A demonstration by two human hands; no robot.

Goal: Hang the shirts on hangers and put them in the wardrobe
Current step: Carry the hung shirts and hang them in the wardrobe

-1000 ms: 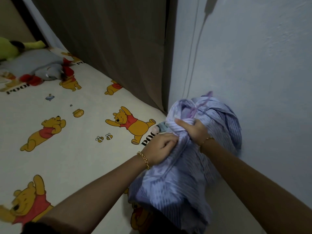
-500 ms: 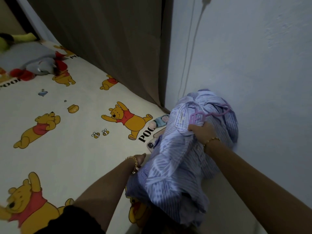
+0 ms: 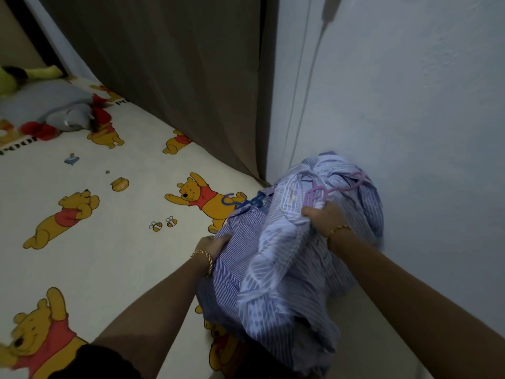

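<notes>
Left hand [image 3: 211, 246] back on shirts [image 3: 276, 269], against wall [image 3: 410, 119].

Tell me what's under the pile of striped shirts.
The bear-print bedsheet, one printed bear partly covered. A blue hanger pokes out at the far edge; its rest is hidden beneath the shirts.

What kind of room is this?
Most likely a bedroom: there's a bed sheet printed with cartoon bears, soft toys lying at its far end, and a long curtain hanging beside it.

head-worn view, angled down, close above bed [image 3: 109, 255]
</notes>
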